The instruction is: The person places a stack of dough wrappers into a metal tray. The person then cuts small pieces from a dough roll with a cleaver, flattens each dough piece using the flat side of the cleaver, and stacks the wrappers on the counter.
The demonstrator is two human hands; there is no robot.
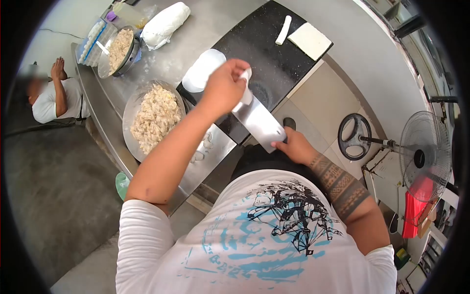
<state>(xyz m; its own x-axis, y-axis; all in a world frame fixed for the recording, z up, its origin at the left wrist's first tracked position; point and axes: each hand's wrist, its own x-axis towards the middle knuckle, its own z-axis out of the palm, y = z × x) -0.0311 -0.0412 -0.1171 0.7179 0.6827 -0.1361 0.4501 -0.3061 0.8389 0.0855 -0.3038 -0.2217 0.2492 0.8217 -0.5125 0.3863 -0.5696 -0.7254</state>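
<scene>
My right hand [296, 146] grips a wide-bladed cleaver [259, 122], its shiny blade angled up and left over the near edge of a black board [267, 39]. At the blade's far end, my left hand [225, 88] is closed on a thin white dough wrapper [246, 85], which touches or lies very near the steel. Left of that hand, a round white dough wrapper [201, 71] rests on the board. Farther along the board are a short dough roll [283, 30] and a flat pale slab [310, 41].
A large bowl of chunky filling [155, 120] stands on the steel table [215, 147], left of my forearm. Behind it are a smaller bowl of filling [120, 49] and a wrapped white bundle [166, 24]. Another person [58, 100] is at far left; a fan [425, 154] stands right.
</scene>
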